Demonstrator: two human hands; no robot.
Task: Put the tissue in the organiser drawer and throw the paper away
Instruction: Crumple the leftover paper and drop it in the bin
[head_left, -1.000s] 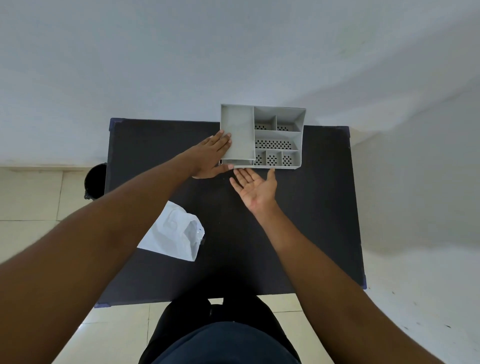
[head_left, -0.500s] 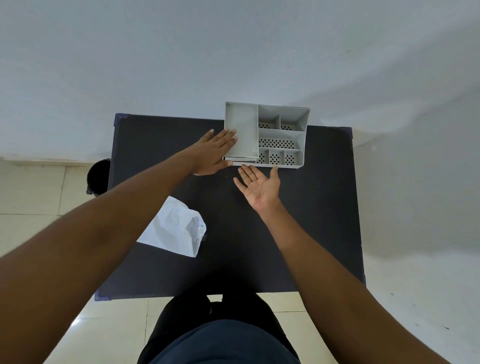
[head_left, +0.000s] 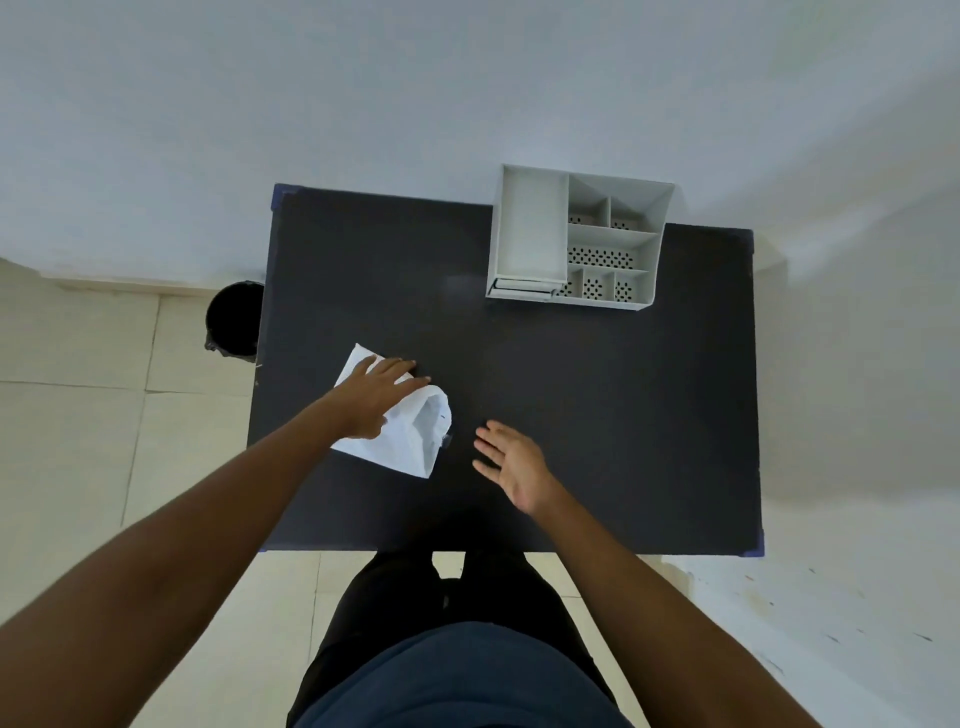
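Dark table (head_left: 571, 415), both hands open: left hand (head_left: 376, 397) flat on the white paper (head_left: 410, 441), right hand (head_left: 511, 462) empty. I'd crumple it firmly before heading to the bin (head_left: 234, 319) far left.

Both hands off the organiser (head_left: 576, 239): left hand (head_left: 376, 397) onto paper (head_left: 410, 436), right hand (head_left: 511, 462) nearby.

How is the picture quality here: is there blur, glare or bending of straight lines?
Head view: wide-angle bending curves the black table edges and stretches both forearms; soft, even lighting with faint shadows on the wall; a weak pale sheen on the tabletop left of the organiser; the left hand on the white paper and the right hand look slightly soft.
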